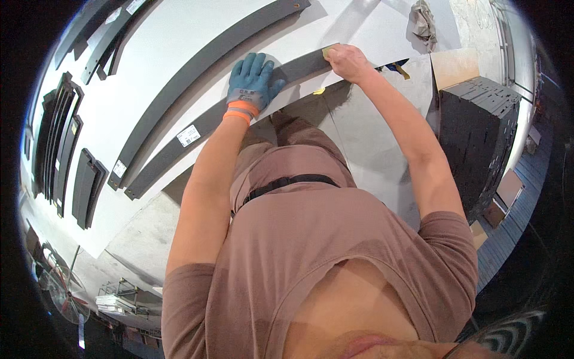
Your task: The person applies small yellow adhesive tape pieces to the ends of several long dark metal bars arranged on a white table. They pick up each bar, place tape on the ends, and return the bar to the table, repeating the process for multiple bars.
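Observation:
A long dark grey board [206, 122] with a white label lies along the near edge of the white table. My left hand [252, 84], in a blue and grey glove with an orange cuff, rests flat on it with the fingers apart. At the board's right end my bare right hand [350, 62] is closed on a small yellow pad [327, 52]. The pad touches the board's end; its kind is hard to make out, as the fingers cover most of it. Just beyond lies a second, curved dark grey board [200, 60], apart from the first.
Several dark strips [57, 140] lie at the left of the white table [140, 197], with more boards [113, 45] at the far left. A crumpled cloth [423, 25] sits at the far right. To my right stands a tall stack of dark boards [478, 137]. A fan [67, 293] is at lower left.

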The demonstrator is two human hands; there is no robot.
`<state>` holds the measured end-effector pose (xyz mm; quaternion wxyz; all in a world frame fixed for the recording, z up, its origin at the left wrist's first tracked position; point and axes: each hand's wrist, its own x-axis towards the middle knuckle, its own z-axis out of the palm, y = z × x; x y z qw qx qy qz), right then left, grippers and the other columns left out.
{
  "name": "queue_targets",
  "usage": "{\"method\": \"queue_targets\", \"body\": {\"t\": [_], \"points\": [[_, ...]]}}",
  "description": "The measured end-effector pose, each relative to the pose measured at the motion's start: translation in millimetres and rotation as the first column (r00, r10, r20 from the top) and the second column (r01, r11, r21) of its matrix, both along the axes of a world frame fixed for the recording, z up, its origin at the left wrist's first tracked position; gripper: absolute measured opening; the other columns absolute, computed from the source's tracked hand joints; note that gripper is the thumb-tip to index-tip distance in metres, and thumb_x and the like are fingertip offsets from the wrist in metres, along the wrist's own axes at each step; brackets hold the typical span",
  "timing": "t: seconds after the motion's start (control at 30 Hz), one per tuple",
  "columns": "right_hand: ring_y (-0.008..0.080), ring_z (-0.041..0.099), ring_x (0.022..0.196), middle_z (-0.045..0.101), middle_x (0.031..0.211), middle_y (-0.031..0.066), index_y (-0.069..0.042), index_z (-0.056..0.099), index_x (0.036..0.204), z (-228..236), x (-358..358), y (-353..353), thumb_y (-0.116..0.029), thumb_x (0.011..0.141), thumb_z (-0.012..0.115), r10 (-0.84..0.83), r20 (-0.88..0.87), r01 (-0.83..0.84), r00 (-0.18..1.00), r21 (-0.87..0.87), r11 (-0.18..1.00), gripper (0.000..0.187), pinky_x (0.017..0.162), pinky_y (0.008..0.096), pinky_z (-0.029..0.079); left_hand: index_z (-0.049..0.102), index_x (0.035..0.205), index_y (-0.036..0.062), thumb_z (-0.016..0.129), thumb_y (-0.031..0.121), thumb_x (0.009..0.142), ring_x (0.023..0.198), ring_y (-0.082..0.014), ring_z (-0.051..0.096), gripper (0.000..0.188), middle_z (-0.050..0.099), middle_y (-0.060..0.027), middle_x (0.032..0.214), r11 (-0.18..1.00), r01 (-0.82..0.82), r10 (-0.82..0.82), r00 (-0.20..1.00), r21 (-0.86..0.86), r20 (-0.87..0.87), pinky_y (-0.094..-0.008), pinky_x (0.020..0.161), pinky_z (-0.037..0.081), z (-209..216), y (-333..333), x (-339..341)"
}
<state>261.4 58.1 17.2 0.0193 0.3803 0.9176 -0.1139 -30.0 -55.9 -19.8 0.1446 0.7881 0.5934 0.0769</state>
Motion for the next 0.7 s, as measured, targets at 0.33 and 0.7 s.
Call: {"method": "queue_targets", "body": {"t": [0.33, 0.7], "points": [[0.0317, 0.07, 0.088, 0.069, 0.089, 0.0132, -0.006, 0.065, 0.091, -13, 11, 8, -0.008, 0.089, 0.061, 0.151, -0.004, -0.151, 0.989, 0.016, 0.988, 0.006, 0.079, 0.0419, 0.057, 0.06, 0.141, 0.0132, 0.054, 0.054, 0.101, 0.148, -0.0324, 0.039, 0.058, 0.046, -0.0121, 0.159, 0.998, 0.065, -0.065, 0.997, 0.001, -0.03, -0.0506, 0.123, 0.028, -2, 1, -1], [0.0336, 0.069, 0.091, 0.071, 0.097, 0.0143, -0.001, 0.071, 0.092, 0, 5, 3, -0.017, 0.094, 0.068, 0.042, -0.048, -0.045, 0.998, -0.048, 0.998, 0.016, 0.082, 0.0421, 0.057, 0.058, 0.144, 0.0122, 0.052, 0.057, 0.101, 0.15, -0.0315, 0.037, 0.062, 0.046, -0.0112, 0.159, 0.998, 0.059, -0.059, 0.998, -0.035, -0.017, -0.0496, 0.124, 0.027, 1, 3, -2]]}}
